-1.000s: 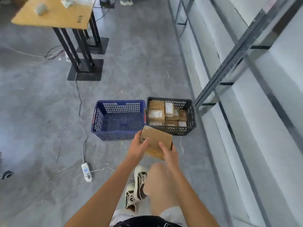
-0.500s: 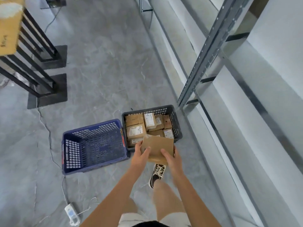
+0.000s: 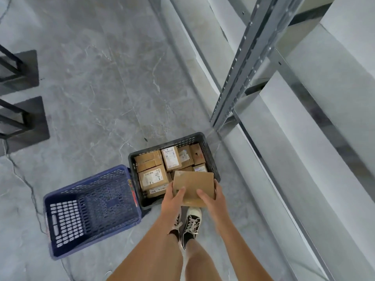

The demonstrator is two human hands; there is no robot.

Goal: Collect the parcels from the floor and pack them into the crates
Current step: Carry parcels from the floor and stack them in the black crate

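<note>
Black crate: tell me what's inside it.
The black crate holds cardboard parcels, several with white labels, packed close. Its near right corner is covered by the parcel held in both hands, left and right.

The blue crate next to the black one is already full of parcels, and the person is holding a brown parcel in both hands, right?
Not quite. The head view shows the blue crate empty; the parcels lie in the black crate beside it. The rest holds: the left hand and right hand hold a brown parcel.
</note>
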